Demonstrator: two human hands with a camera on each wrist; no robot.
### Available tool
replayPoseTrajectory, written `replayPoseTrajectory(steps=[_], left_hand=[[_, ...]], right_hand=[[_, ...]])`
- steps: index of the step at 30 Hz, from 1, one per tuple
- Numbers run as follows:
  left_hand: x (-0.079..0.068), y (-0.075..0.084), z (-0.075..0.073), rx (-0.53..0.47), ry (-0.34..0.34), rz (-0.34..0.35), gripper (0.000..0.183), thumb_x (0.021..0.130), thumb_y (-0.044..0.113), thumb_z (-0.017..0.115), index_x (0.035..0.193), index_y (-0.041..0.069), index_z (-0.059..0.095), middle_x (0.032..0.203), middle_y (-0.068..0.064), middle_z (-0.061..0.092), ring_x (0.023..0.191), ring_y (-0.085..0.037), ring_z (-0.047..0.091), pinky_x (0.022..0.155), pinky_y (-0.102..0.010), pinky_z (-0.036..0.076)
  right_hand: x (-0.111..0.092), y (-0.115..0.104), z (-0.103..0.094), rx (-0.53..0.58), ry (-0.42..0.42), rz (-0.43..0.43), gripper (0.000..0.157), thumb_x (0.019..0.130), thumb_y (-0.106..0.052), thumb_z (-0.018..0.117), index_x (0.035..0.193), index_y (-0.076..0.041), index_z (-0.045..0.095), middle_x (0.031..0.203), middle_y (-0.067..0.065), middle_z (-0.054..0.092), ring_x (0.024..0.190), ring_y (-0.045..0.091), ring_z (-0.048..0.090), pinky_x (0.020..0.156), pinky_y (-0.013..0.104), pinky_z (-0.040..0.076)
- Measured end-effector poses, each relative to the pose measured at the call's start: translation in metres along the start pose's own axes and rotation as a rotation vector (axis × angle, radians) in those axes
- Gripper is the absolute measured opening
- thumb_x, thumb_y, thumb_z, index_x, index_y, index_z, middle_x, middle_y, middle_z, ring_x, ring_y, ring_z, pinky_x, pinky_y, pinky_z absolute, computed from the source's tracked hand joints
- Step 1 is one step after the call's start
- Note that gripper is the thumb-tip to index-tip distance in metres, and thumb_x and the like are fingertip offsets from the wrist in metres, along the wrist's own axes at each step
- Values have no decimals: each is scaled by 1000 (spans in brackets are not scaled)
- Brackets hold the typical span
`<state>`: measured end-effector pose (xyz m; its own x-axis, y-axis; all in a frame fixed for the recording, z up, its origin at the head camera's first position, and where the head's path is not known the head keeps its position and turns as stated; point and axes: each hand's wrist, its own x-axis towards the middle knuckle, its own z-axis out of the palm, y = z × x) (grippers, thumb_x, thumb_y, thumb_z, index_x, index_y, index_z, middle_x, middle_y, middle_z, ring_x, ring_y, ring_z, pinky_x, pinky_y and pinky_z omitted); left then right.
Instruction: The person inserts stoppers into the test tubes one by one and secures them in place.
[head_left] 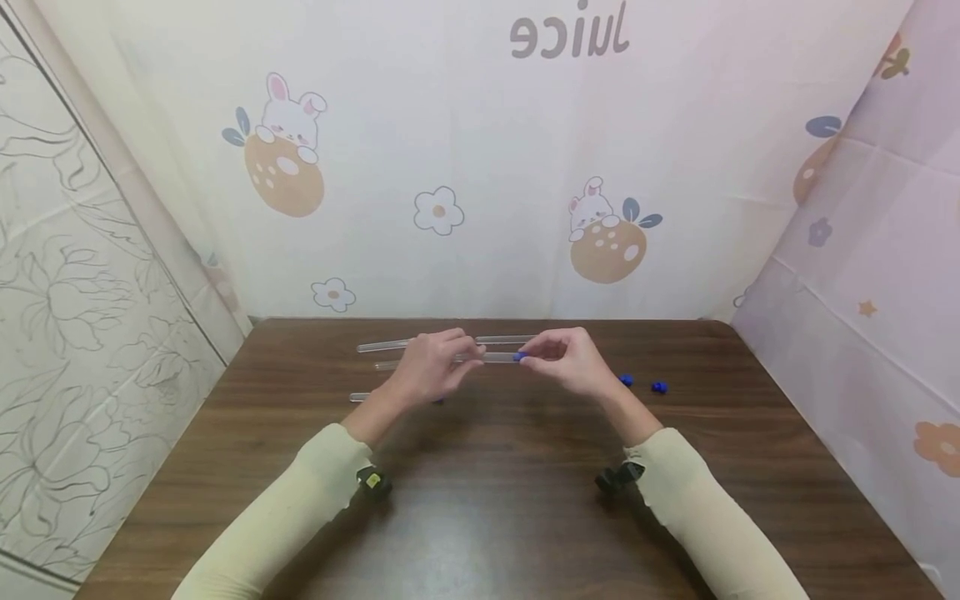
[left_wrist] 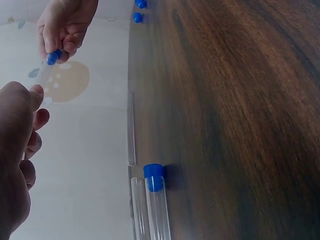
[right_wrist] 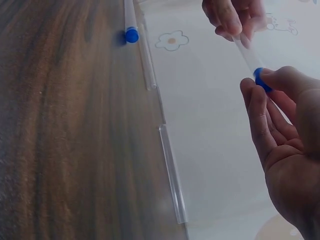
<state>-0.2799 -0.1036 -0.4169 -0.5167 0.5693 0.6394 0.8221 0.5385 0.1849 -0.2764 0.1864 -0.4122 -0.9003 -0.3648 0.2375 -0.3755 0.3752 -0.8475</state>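
A clear test tube (head_left: 498,357) is held above the table, pinched between the thumb and fingers of my left hand (head_left: 435,364). My right hand (head_left: 572,360) pinches a blue stopper (right_wrist: 261,80) at the tube's right end. In the right wrist view the stopper sits right at the tube's mouth, between thumb and fingertips. Under my left forearm lies another test tube with a blue stopper (left_wrist: 154,175) in its end, partly hidden in the head view. Two tubes without stoppers, a left one (head_left: 381,346) and a right one (right_wrist: 172,175), lie farther back.
Two loose blue stoppers, one nearer (head_left: 626,380) and one farther right (head_left: 659,387), lie beside my right wrist. The brown wooden table (head_left: 495,517) meets a printed curtain (head_left: 480,250) at its back edge. Dark wrist cameras hang under both sleeves.
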Motion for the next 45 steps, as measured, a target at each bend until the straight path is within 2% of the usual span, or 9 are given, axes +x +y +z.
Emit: replayPoseTrajectory(steps=[7, 12, 20, 22, 27, 29, 38, 42, 45], left_hand=[[-3, 0, -3, -9, -47, -48, 13, 100, 19, 87, 109, 12, 81, 100, -3, 84, 64, -15, 67, 56, -19, 43], [-5, 0, -4, -18, -99, -103, 14, 103, 22, 83, 114, 15, 80, 105, -1, 85, 70, -13, 69, 60, -19, 46], [-5, 1, -7, -27, -135, -140, 17, 103, 19, 78, 119, 14, 80, 111, -3, 85, 76, -17, 75, 62, -20, 48], [-5, 0, -8, -19, -141, -145, 17, 103, 19, 78, 119, 14, 80, 112, -3, 84, 77, -19, 75, 63, -23, 51], [-6, -4, -12, 6, -116, -142, 16, 104, 20, 78, 119, 13, 79, 113, -4, 83, 78, -20, 77, 67, -32, 60], [-8, -6, -15, 5, -102, -144, 16, 104, 19, 77, 118, 12, 79, 112, -5, 83, 77, -21, 77, 67, -34, 60], [-24, -20, -35, 38, -97, -187, 17, 102, 18, 79, 118, 10, 80, 110, -8, 80, 86, -29, 78, 69, -38, 61], [-33, -27, -44, 62, -103, -229, 16, 102, 17, 78, 117, 12, 80, 109, -7, 79, 81, -27, 75, 66, -35, 57], [-41, -33, -49, 74, -89, -242, 14, 101, 16, 78, 115, 13, 81, 106, -6, 79, 78, -25, 74, 64, -35, 56]], right_hand=[[2, 1, 0, -22, -43, 8, 14, 100, -11, 86, 113, -5, 85, 109, 16, 87, 99, 44, 82, 86, 23, 66], [2, 3, 1, -15, -61, 6, 13, 100, -10, 86, 112, -5, 85, 109, 16, 86, 96, 39, 81, 84, 24, 66], [2, 3, -1, -11, -73, 1, 16, 100, -11, 85, 115, -5, 84, 111, 16, 86, 95, 23, 81, 86, 24, 67], [2, 3, -3, 16, -83, 1, 20, 100, -10, 85, 119, -3, 82, 113, 18, 85, 97, 27, 83, 87, 27, 69], [2, 4, -13, 83, -95, 2, 28, 101, -4, 81, 128, 3, 78, 119, 28, 83, 101, 41, 86, 88, 46, 72], [1, 6, -19, 69, -93, 7, 28, 102, -5, 80, 129, 3, 77, 120, 29, 83, 102, 40, 86, 89, 49, 72], [-6, 24, -48, 24, -66, 2, 25, 106, -2, 75, 128, 10, 75, 120, 32, 82, 99, 31, 88, 85, 36, 72], [-11, 31, -61, 7, -49, 14, 25, 106, -3, 75, 127, 10, 76, 119, 33, 82, 96, 21, 87, 83, 30, 71], [-16, 36, -69, -23, -37, 22, 23, 106, -5, 76, 125, 8, 77, 116, 33, 82, 93, 15, 86, 83, 31, 71]])
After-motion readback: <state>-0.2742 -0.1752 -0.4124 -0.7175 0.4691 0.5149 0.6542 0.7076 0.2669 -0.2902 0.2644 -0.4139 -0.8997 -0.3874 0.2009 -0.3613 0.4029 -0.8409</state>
